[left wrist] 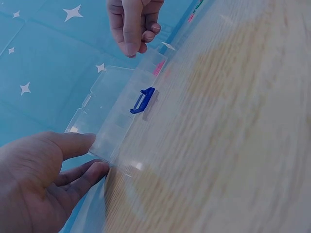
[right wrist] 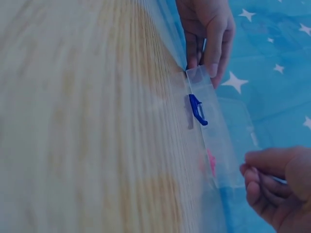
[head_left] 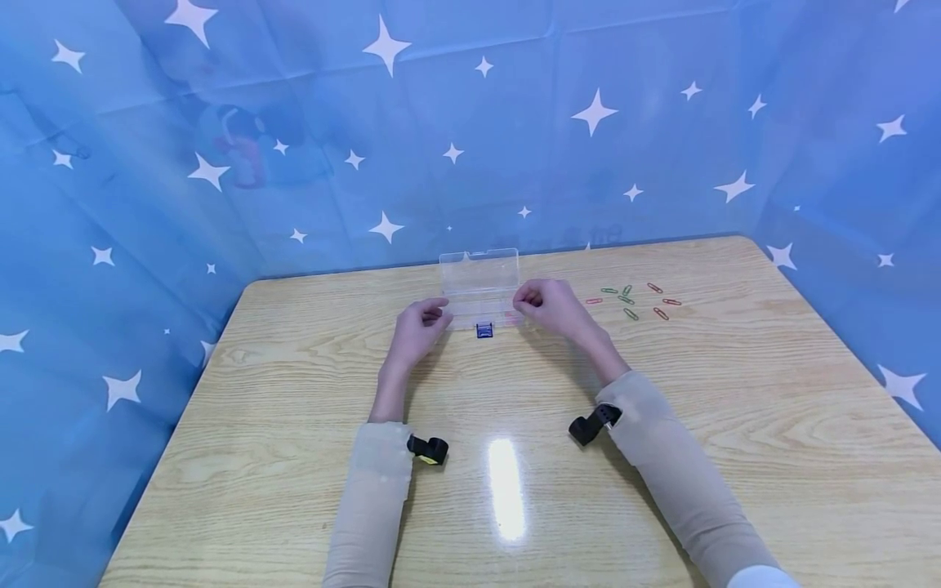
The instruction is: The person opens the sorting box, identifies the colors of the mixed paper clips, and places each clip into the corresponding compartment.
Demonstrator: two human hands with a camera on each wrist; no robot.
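Note:
A clear plastic box (head_left: 476,309) with a raised transparent lid (head_left: 479,269) stands near the table's back edge. A blue latch (head_left: 484,331) projects from its front side. My left hand (head_left: 421,327) grips the box's left end between thumb and fingers, as the left wrist view shows. Above the box's right end is my right hand (head_left: 553,306), its thumb and fingertips drawn together. I cannot tell whether something small is between them. Pink pieces (right wrist: 211,162) lie inside the right-hand compartment, below that hand; their exact shape is blurred.
Right of the box lie several loose paper clips: a pink paper clip (head_left: 594,301), green paper clips (head_left: 626,300) and red paper clips (head_left: 672,302). A blue curtain (head_left: 470,122) with white stars hangs behind the wooden table (head_left: 294,457).

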